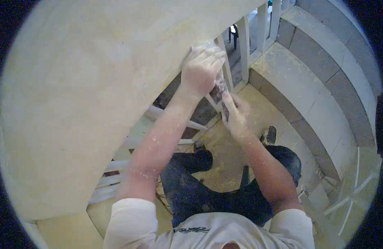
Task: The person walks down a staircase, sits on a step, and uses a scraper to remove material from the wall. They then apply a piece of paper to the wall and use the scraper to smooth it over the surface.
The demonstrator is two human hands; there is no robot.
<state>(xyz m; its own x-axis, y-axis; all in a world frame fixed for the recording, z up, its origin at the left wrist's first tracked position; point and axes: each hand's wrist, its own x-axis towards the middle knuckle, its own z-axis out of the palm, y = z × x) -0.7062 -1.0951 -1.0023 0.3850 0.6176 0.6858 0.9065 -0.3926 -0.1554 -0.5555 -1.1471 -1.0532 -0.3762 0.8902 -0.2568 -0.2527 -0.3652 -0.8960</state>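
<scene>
Both hands are raised in front of me at the lower edge of a large pale plastered surface [87, 91]. My left hand [202, 68] is closed at the edge, its fingers bent over something I cannot make out, with whitish dust on the skin. Lower and to the right, my right hand [237, 114] is wrapped round a dark, mottled handle-like tool [221, 86], which runs up toward the left hand. The tool's upper end is hidden behind the left hand.
Curved steps with pale treads [301, 68] and grey tiled risers rise on the right. White railing bars [244, 50] stand behind the hands, with more slats at the lower left. The dusty floor [224, 153] lies below, around my legs. A black chair shows beyond the railing.
</scene>
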